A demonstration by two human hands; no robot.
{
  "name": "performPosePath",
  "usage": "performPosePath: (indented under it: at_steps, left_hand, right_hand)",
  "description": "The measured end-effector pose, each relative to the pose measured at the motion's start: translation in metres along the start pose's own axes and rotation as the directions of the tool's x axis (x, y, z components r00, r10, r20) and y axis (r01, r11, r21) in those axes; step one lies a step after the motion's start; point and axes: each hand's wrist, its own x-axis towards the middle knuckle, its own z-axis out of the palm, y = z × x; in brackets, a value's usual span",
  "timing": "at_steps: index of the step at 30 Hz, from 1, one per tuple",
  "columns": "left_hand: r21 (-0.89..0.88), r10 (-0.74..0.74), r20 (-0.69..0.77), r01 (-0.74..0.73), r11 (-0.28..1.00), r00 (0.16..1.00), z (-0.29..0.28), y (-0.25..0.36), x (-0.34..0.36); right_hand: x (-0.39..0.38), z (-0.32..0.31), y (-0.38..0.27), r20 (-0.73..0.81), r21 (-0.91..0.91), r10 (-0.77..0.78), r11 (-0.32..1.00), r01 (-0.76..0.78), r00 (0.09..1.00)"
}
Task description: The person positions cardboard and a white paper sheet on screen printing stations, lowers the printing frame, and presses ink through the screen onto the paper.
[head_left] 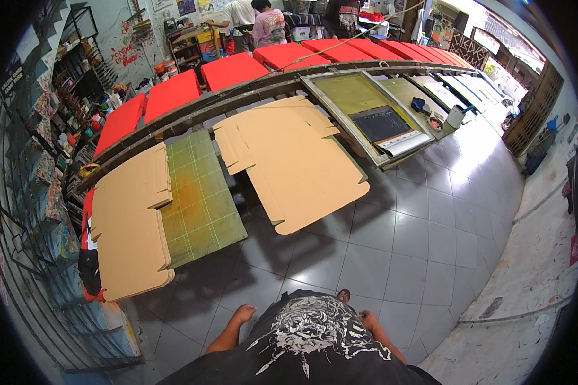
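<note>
My left hand (244, 313) hangs beside my dark printed shirt (311, 330), its fingers loosely curled in with nothing visible in them. On the other side of the shirt is my right hand (368, 319), small in view with its fingers partly hidden. Neither hand touches the work table. Ahead of me, a flat die-cut cardboard sheet (302, 160) lies on the table. To its left is a greenish board (199, 199) with bright grid lines, and beyond that a stack of cardboard sheets (125, 224).
A framed printing screen (350, 93) with a dark patch and a pale bar (408, 144) lies right of the cardboard. Red-covered boards (234, 70) line the table's far side. People (270, 29) stand behind. Cluttered shelves and a stair railing (38, 289) are at left; grey tiles (404, 237) cover the floor.
</note>
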Motion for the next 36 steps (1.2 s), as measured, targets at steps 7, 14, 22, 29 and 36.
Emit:
performPosePath:
  at_steps: [7, 14, 22, 29, 36]
  left_hand:
    - [0.087, 0.084, -0.035, -0.08, 0.993, 0.996, 0.006, -0.007, 0.011]
    - [0.148, 0.097, -0.038, -0.091, 0.985, 0.995, 0.003, -0.011, 0.006]
    - [0.158, 0.102, -0.039, -0.095, 0.983, 0.994, 0.005, -0.007, 0.002]
    - [0.169, 0.106, -0.014, -0.102, 0.98, 0.994, 0.005, 0.003, 0.004]
    - [0.15, 0.107, 0.014, -0.108, 0.983, 0.994, 0.003, 0.008, 0.024]
  right_hand:
    - [0.008, 0.001, 0.024, 0.015, -0.092, 0.012, 0.996, -0.01, 1.0]
    - [-0.001, -0.001, 0.009, 0.037, -0.036, 0.042, 0.999, -0.041, 0.998]
    - [-0.007, 0.01, 0.02, -0.022, -0.093, -0.031, 0.995, 0.029, 0.999]
    - [-0.026, 0.016, 0.025, -0.034, 0.011, 0.032, 0.999, -0.031, 0.999]
    - [-0.035, 0.019, 0.042, -0.061, -0.026, 0.031, 0.999, -0.033, 0.998]
